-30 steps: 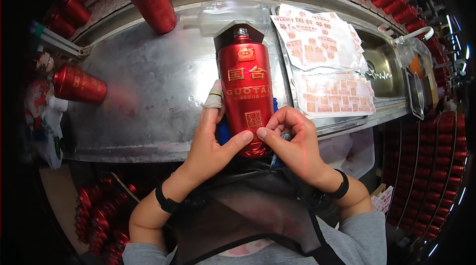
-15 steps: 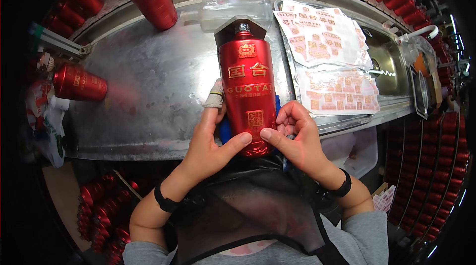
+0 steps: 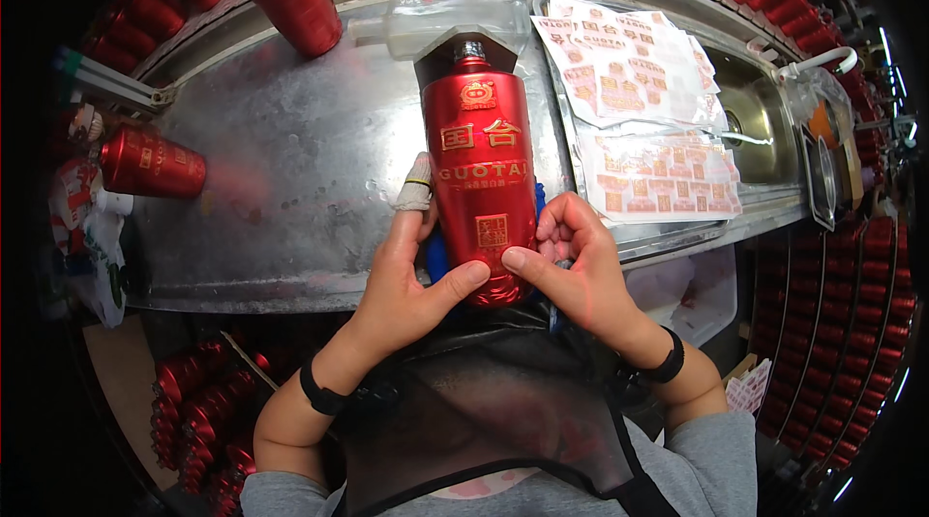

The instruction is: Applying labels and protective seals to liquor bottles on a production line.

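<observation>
Red bottle (image 3: 481,178) clamped btwn left hand (image 3: 411,270) & right hand (image 3: 571,260); base hidden behind thumbs.

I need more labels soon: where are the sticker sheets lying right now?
In the head view, the sticker sheets lie on the metal table, right of the red bottle held by both hands, beside the small sink.

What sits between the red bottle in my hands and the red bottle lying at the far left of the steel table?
In the head view, only bare, scuffed steel tabletop separates the held red bottle from the lying red bottle.
</observation>
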A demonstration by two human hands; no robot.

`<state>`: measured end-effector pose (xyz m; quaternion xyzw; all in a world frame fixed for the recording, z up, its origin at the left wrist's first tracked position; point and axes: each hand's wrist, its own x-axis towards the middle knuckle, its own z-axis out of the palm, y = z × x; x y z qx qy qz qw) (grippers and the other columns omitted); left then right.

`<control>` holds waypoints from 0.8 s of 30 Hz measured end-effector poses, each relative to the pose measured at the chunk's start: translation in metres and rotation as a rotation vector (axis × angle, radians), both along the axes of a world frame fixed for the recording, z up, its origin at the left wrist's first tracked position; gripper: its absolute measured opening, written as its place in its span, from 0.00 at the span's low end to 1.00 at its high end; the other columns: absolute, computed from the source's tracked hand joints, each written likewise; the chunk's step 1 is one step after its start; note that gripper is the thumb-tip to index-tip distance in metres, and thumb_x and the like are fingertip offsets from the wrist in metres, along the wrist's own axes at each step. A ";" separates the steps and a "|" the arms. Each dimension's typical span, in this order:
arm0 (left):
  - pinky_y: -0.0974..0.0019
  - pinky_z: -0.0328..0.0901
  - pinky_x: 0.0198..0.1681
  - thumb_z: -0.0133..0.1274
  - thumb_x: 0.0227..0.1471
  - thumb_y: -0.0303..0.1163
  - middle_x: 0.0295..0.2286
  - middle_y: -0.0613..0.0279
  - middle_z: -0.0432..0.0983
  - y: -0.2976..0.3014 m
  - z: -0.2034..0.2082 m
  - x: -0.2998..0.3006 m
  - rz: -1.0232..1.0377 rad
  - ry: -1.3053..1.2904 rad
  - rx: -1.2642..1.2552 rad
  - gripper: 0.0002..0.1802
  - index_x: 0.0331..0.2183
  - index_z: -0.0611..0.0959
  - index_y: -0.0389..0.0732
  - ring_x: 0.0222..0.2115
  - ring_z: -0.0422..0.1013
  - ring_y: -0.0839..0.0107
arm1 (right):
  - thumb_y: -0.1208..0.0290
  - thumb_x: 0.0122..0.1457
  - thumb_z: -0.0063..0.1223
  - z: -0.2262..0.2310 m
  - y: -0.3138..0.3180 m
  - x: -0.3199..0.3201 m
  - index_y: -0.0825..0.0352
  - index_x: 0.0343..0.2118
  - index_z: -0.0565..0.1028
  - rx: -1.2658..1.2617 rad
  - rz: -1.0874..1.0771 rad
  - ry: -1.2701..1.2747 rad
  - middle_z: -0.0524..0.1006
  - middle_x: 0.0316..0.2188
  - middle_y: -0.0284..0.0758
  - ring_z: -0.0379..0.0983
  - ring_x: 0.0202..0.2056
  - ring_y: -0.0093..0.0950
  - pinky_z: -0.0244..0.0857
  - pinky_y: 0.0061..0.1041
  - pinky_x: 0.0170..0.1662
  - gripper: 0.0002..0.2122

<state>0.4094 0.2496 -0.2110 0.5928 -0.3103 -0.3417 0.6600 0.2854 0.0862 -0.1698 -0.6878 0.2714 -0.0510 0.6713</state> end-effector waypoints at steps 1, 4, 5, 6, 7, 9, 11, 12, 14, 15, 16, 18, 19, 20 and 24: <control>0.58 0.46 0.66 0.64 0.51 0.36 0.64 0.42 0.48 0.000 0.000 0.000 0.004 -0.004 0.008 0.57 0.65 0.43 0.28 0.64 0.50 0.58 | 0.69 0.53 0.67 -0.001 0.000 0.000 0.63 0.31 0.65 0.000 0.000 0.000 0.63 0.25 0.21 0.55 0.24 0.09 0.52 0.11 0.25 0.17; 0.58 0.46 0.66 0.64 0.50 0.36 0.64 0.42 0.49 0.000 0.000 0.001 -0.006 -0.004 0.011 0.57 0.65 0.43 0.28 0.64 0.51 0.58 | 0.69 0.53 0.67 -0.001 -0.001 -0.001 0.63 0.31 0.65 -0.029 0.019 0.004 0.63 0.25 0.22 0.55 0.24 0.09 0.52 0.11 0.25 0.16; 0.58 0.46 0.66 0.64 0.50 0.36 0.64 0.42 0.49 0.000 0.000 0.001 -0.006 -0.003 0.011 0.57 0.65 0.43 0.28 0.64 0.51 0.58 | 0.69 0.53 0.67 0.000 -0.001 -0.001 0.63 0.31 0.65 -0.025 0.017 0.008 0.63 0.25 0.21 0.55 0.24 0.09 0.52 0.11 0.25 0.16; 0.58 0.46 0.66 0.64 0.50 0.36 0.64 0.42 0.49 0.000 -0.001 0.001 -0.006 -0.019 0.009 0.57 0.65 0.43 0.28 0.64 0.51 0.58 | 0.68 0.54 0.67 0.000 0.000 -0.001 0.63 0.31 0.65 -0.022 0.015 0.012 0.63 0.25 0.21 0.55 0.24 0.09 0.52 0.12 0.25 0.16; 0.58 0.46 0.66 0.64 0.50 0.36 0.64 0.42 0.49 0.000 -0.001 0.001 -0.006 -0.034 0.007 0.57 0.65 0.43 0.28 0.64 0.51 0.58 | 0.68 0.54 0.67 0.000 0.000 -0.001 0.63 0.31 0.65 -0.022 0.016 0.013 0.63 0.25 0.21 0.55 0.24 0.09 0.52 0.12 0.25 0.16; 0.58 0.46 0.66 0.64 0.50 0.36 0.64 0.42 0.48 0.000 0.000 0.001 -0.008 -0.021 0.007 0.57 0.65 0.43 0.28 0.64 0.51 0.58 | 0.68 0.53 0.67 -0.001 0.000 -0.001 0.63 0.31 0.65 0.007 0.010 0.016 0.63 0.25 0.21 0.55 0.24 0.09 0.52 0.12 0.25 0.17; 0.58 0.46 0.66 0.64 0.50 0.36 0.64 0.43 0.48 0.001 0.000 0.001 -0.009 -0.007 0.006 0.57 0.65 0.43 0.28 0.64 0.50 0.58 | 0.68 0.53 0.67 -0.001 -0.001 -0.002 0.63 0.31 0.65 -0.016 0.023 0.024 0.63 0.25 0.21 0.55 0.23 0.09 0.52 0.12 0.25 0.17; 0.58 0.46 0.66 0.64 0.50 0.36 0.64 0.43 0.48 0.001 -0.001 0.001 -0.007 -0.023 0.011 0.57 0.65 0.43 0.28 0.64 0.50 0.58 | 0.68 0.53 0.67 -0.001 -0.001 -0.001 0.63 0.31 0.65 -0.038 0.038 0.029 0.63 0.24 0.21 0.55 0.23 0.09 0.52 0.12 0.25 0.17; 0.58 0.46 0.66 0.64 0.50 0.36 0.64 0.43 0.48 0.002 -0.001 0.001 -0.002 -0.038 0.017 0.57 0.65 0.43 0.28 0.65 0.50 0.57 | 0.68 0.53 0.68 0.000 -0.002 0.000 0.63 0.30 0.64 -0.070 0.051 0.025 0.62 0.24 0.21 0.55 0.23 0.09 0.51 0.12 0.25 0.17; 0.58 0.46 0.66 0.64 0.50 0.36 0.64 0.43 0.47 0.001 -0.002 0.001 -0.001 -0.044 0.015 0.57 0.65 0.43 0.28 0.65 0.49 0.57 | 0.67 0.53 0.68 0.000 -0.001 0.000 0.63 0.30 0.64 -0.106 0.058 0.023 0.62 0.24 0.21 0.55 0.23 0.09 0.51 0.12 0.25 0.18; 0.58 0.46 0.66 0.64 0.50 0.36 0.64 0.43 0.47 0.001 -0.002 0.001 0.000 -0.050 0.013 0.57 0.65 0.43 0.28 0.65 0.49 0.57 | 0.67 0.53 0.68 0.000 -0.001 0.001 0.63 0.30 0.64 -0.106 0.058 0.025 0.62 0.24 0.21 0.55 0.23 0.09 0.51 0.12 0.25 0.18; 0.58 0.46 0.66 0.64 0.51 0.36 0.64 0.43 0.47 0.001 -0.003 0.001 0.000 -0.045 0.013 0.56 0.65 0.43 0.28 0.65 0.49 0.57 | 0.67 0.53 0.68 0.001 0.001 0.002 0.63 0.30 0.64 -0.073 0.020 0.021 0.62 0.23 0.21 0.55 0.23 0.09 0.51 0.12 0.24 0.18; 0.58 0.46 0.66 0.63 0.51 0.36 0.64 0.43 0.47 0.001 -0.003 0.001 0.000 -0.043 0.013 0.56 0.65 0.43 0.28 0.65 0.48 0.57 | 0.67 0.53 0.68 0.001 0.001 0.002 0.63 0.30 0.64 -0.073 0.020 0.021 0.62 0.23 0.21 0.55 0.23 0.09 0.51 0.12 0.24 0.18; 0.58 0.46 0.66 0.63 0.51 0.36 0.64 0.43 0.47 0.001 -0.002 0.001 0.000 -0.043 0.012 0.56 0.65 0.43 0.28 0.65 0.48 0.57 | 0.66 0.53 0.68 0.002 0.001 0.002 0.63 0.29 0.64 -0.070 0.016 0.026 0.62 0.23 0.21 0.55 0.23 0.09 0.51 0.12 0.24 0.18; 0.57 0.45 0.66 0.63 0.51 0.37 0.64 0.43 0.47 -0.001 0.000 0.001 -0.002 -0.028 0.008 0.56 0.65 0.43 0.28 0.65 0.49 0.57 | 0.66 0.53 0.68 -0.001 0.001 0.002 0.63 0.29 0.64 -0.073 0.003 0.013 0.62 0.23 0.21 0.55 0.23 0.09 0.51 0.12 0.24 0.18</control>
